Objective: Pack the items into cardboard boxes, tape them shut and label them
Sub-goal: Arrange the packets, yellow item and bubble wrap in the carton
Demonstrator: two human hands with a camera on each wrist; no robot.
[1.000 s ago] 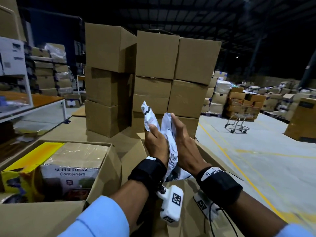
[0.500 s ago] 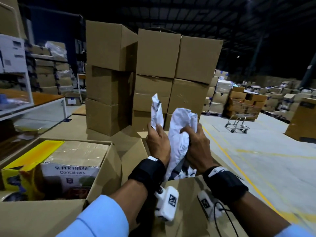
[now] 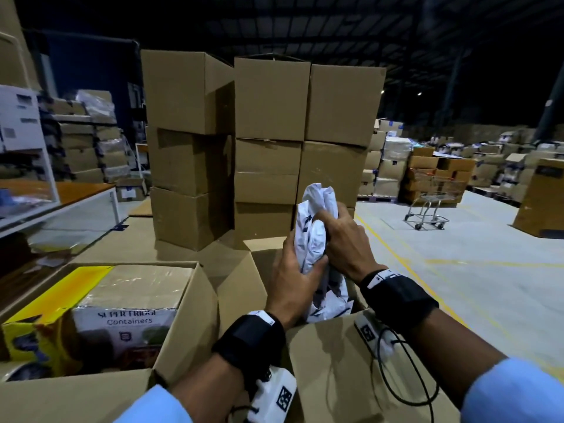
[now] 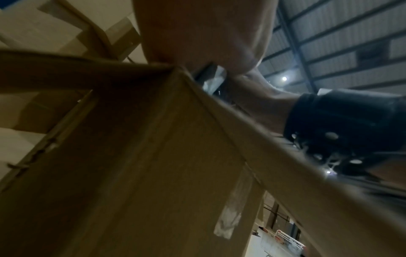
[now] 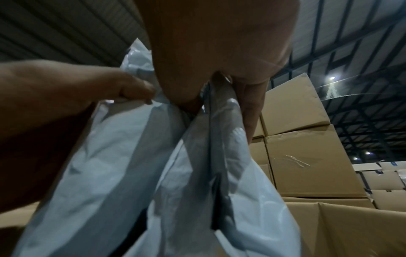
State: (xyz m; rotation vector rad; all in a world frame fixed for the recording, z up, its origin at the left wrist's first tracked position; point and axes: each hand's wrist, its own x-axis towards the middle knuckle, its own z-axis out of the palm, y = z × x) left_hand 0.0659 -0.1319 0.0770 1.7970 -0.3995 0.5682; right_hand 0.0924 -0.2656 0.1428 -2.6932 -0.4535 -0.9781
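- Left hand (image 3: 294,280): fingers and thumb curled round the lower-middle of a crumpled white plastic mailer bag w/ dark print (image 3: 317,239), thumb pressed across its front. Grasping it, not loose.
- Right hand (image 3: 345,242): clenched on the same bag higher up, from the right side; fingers bunch the plastic, knuckles face the head cam. Right-wrist view confirms: fingers (image 5: 248,111) pinch gathered folds of the bag (image 5: 123,156), left hand (image 5: 66,90) comes in from the side and touches the same folds.
- Bag sits between both hands, held roughly upright; top end sticks up above the right hand, bottom end hangs down into the open brown cardboard box (image 3: 335,361) directly in front of the person. Whether the bottom touches the box floor – can't tell.
- Left-wrist view: mostly the box's outer corner (image 4: 175,139) w/ a strip of clear tape; a sliver of the bag (image 4: 214,80) shows above the rim, right hand's black wrist strap (image 4: 342,121) beyond.
- Left of that box, touching it: second open cardboard box (image 3: 189,315) w/ a "Super Fridge Containers" carton (image 3: 128,319) and a yellow pack (image 3: 39,331) inside.
- Behind: tall stack of closed brown cartons (image 3: 262,141); a metal shopping trolley (image 3: 430,196) on the grey floor, well apart on the right.
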